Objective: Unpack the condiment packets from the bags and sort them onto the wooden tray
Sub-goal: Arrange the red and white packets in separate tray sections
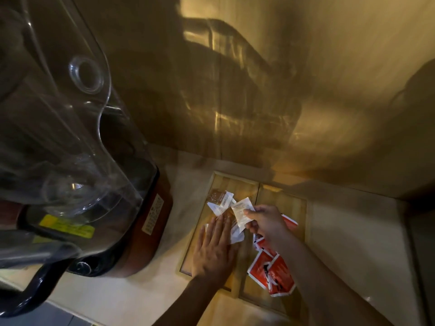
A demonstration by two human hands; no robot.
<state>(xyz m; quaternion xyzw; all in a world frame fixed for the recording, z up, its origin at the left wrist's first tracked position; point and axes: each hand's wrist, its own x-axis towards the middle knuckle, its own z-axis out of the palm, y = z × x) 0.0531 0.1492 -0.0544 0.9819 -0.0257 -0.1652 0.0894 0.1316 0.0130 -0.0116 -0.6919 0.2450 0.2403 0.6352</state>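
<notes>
A white packet is pinched between the thumb and fingers of the right hand, just above the wooden tray. The left hand is laid flat and open on more white packets in the tray's left part. Red packets are kept under the right wrist. The held packet should be set down gently with the other white ones, past the left fingertips, and the reds should not be mixed in.

My tray: pale, smooth wood. Red packets: glossy foil-like film. Blender jar: clear, shiny plastic. Wall: reflective brushed metal.
</notes>
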